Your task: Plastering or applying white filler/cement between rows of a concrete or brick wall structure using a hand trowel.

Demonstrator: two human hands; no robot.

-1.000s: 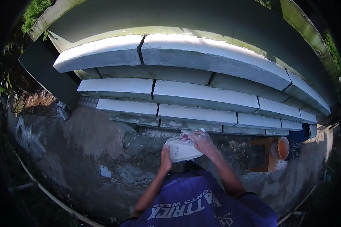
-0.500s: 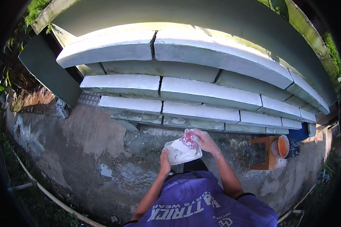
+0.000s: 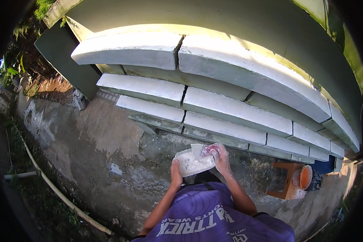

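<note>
Low before my torso, my left hand (image 3: 175, 172) grips the near left side of a shallow white rectangular container (image 3: 189, 163) holding a pale white substance. My right hand (image 3: 221, 159), coated in white, is closed on a red tool or object (image 3: 207, 150) smeared with the same white. A flat pale piece (image 3: 196, 150) stands at the container's far right edge beside it; whether it is part of that tool I cannot tell. Beyond my hands rise several curved, stepped concrete ledges (image 3: 230, 105) with white tops and greyer fronts, split by dark cracks.
An orange stool (image 3: 288, 183) with an orange bucket (image 3: 305, 177) stands at the right beside a blue object (image 3: 324, 164). A dark green panel (image 3: 60, 68) and plants are at the left. A pale pipe (image 3: 64, 193) crosses the lower left of the stained concrete ground (image 3: 97, 153).
My view has swung, so the ledges sit more tilted and further right. My right hand has turned and lowered slightly with the red object, and the pale flat piece now shows above the container.
</note>
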